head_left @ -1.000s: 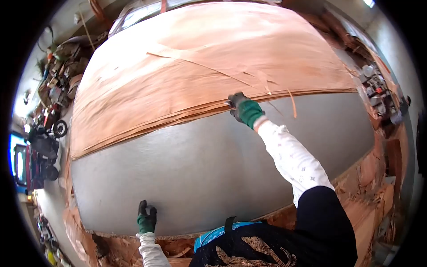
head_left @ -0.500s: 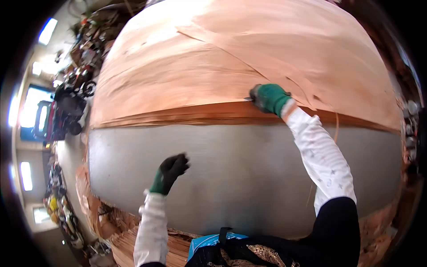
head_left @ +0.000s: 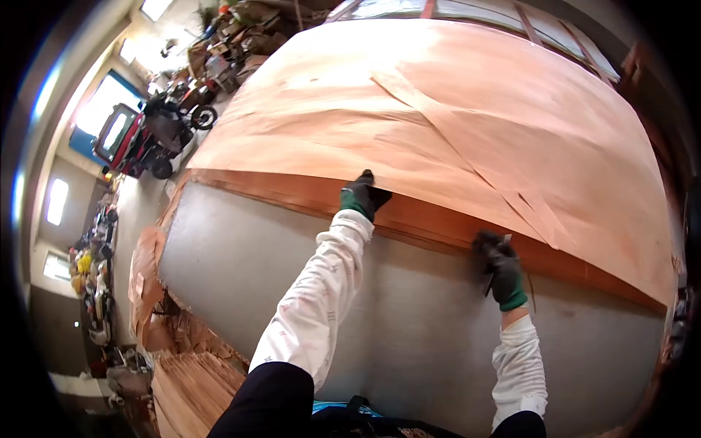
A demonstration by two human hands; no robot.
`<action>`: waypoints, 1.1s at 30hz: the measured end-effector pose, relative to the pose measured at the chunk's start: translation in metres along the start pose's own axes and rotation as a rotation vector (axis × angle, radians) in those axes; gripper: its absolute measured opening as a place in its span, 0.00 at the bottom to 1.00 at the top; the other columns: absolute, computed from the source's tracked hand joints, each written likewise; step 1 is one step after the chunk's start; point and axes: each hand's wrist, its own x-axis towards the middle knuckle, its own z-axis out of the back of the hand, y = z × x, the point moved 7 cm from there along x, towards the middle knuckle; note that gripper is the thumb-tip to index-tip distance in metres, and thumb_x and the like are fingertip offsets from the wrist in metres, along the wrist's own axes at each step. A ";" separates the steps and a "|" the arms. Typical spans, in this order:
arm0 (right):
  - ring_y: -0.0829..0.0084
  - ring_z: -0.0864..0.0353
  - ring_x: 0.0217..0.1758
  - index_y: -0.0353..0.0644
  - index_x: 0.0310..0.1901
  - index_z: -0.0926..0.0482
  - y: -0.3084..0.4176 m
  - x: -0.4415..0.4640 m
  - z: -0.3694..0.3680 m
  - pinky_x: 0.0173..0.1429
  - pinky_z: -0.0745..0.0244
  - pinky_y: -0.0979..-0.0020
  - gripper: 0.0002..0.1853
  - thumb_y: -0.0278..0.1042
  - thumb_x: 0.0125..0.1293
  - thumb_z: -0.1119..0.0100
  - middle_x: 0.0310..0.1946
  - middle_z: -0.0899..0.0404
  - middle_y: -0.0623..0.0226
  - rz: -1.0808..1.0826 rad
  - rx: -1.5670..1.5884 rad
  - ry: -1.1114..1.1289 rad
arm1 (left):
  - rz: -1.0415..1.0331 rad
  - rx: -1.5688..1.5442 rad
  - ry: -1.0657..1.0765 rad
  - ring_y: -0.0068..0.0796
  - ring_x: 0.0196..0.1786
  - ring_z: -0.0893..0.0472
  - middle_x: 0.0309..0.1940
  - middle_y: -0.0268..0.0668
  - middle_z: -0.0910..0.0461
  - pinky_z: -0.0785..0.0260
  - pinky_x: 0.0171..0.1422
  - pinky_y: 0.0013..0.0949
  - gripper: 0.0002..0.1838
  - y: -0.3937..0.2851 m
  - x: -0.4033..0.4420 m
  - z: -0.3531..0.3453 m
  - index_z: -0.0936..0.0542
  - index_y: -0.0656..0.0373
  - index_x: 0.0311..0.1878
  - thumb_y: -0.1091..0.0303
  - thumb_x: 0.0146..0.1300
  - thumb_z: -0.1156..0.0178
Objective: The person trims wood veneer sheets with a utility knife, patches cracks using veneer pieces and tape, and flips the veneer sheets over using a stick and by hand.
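A large, thin, pinkish-brown wood veneer sheet (head_left: 467,102) lies over a stack of similar sheets (head_left: 416,219), its front edge raised a little above them. My left hand (head_left: 365,196), in a black and green glove, pinches this front edge, with the thumb on top and the other fingers mostly hidden. My right hand (head_left: 502,271), gloved the same way and blurred by motion, is just below the edge to the right. It is closed around a small knife (head_left: 487,287), mostly hidden by the glove. A narrow veneer strip (head_left: 431,120) lies slanting across the top sheet.
A grey metal tabletop (head_left: 416,306) lies between me and the stack. Torn veneer scraps (head_left: 150,270) hang at its left end, beside more stacked veneer (head_left: 193,394). Farther left stand a red vehicle (head_left: 124,139) and a heap of clutter (head_left: 234,44).
My left hand has gone from above the metal tabletop forward to the veneer's edge and taken hold of it. My right hand has drawn back from the sheet toward me. The view has turned.
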 end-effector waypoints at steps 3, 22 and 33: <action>0.83 0.25 0.34 0.42 0.60 0.28 0.013 -0.002 0.048 0.29 0.37 0.86 0.19 0.30 0.67 0.51 0.38 0.21 0.73 0.097 0.380 -0.344 | -0.111 0.004 -0.039 0.51 0.50 0.21 0.49 0.47 0.21 0.26 0.52 0.56 0.15 -0.007 -0.014 -0.003 0.25 0.54 0.50 0.59 0.62 0.42; 0.83 0.34 0.21 0.48 0.44 0.17 -0.100 -0.005 0.077 0.24 0.39 0.78 0.11 0.30 0.60 0.41 0.24 0.24 0.77 -0.076 0.315 -0.762 | -0.126 0.975 0.304 0.44 0.57 0.27 0.54 0.47 0.24 0.35 0.64 0.40 0.25 0.022 -0.015 0.097 0.29 0.71 0.58 0.56 0.73 0.55; 0.86 0.36 0.22 0.48 0.46 0.16 -0.062 -0.197 0.032 0.25 0.40 0.80 0.13 0.30 0.60 0.44 0.26 0.26 0.82 -0.178 0.318 -0.718 | 0.370 -0.035 0.200 0.46 0.66 0.35 0.64 0.47 0.33 0.44 0.71 0.42 0.38 0.031 -0.153 0.230 0.37 0.64 0.67 0.43 0.64 0.46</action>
